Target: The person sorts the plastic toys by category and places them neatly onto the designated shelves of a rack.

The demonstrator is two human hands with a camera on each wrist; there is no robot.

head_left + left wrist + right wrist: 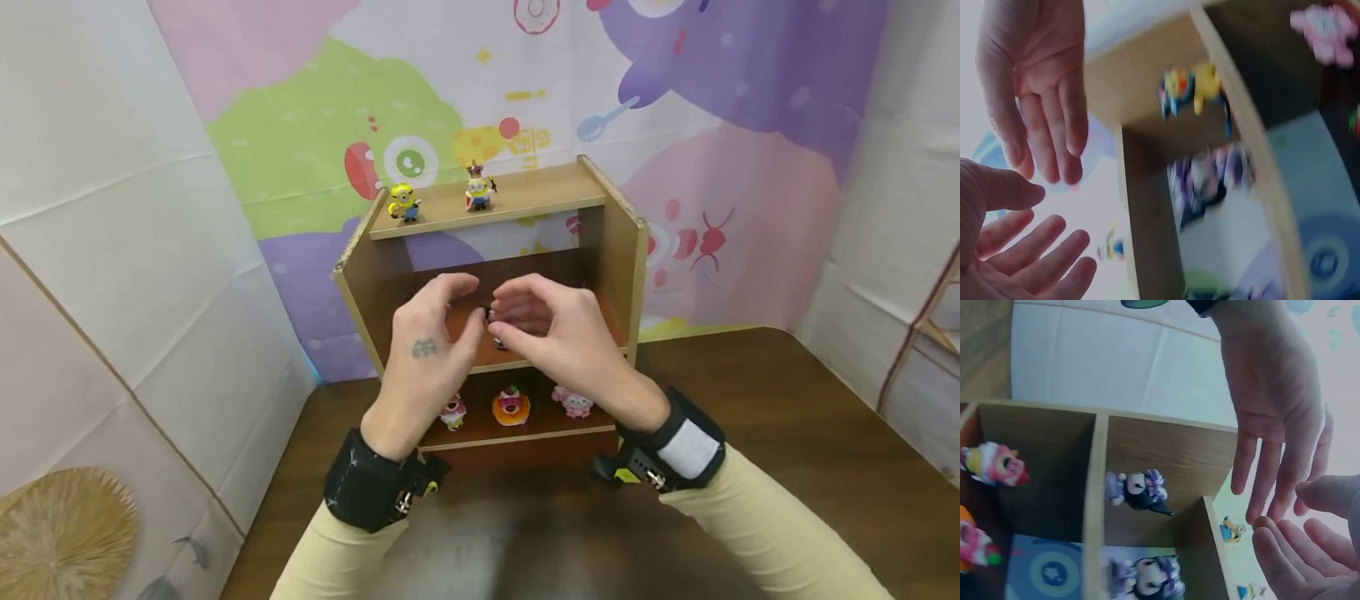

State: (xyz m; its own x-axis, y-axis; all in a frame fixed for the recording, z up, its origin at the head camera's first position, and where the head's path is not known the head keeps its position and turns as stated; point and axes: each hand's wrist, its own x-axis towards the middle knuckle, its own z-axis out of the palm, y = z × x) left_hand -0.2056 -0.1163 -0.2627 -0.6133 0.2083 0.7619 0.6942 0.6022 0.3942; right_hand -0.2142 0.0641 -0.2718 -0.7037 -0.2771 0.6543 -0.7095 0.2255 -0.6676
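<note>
My left hand (pixel 431 342) and right hand (pixel 558 337) are raised in front of a small wooden shelf (pixel 641 283), palms toward each other, fingers loosely bent. Nothing shows between them in the wrist views. Behind the fingers, the middle level holds black-and-purple figurines (pixel 1138 487) and a yellow-and-blue figurine (pixel 1191 87); the hands mostly hide these in the head view. On the top board stand a yellow minion figurine (pixel 405 202) and a crowned minion figurine (pixel 477 190).
On the lower level sit a pink figurine (pixel 452 412), an orange-based figurine (pixel 512 406) and a pale pink figurine (pixel 573 402). The shelf stands on a dark wooden table (pixel 720 400). A cartoon-print cloth (pixel 300 167) hangs behind, with white panels (pixel 112 167) at the sides.
</note>
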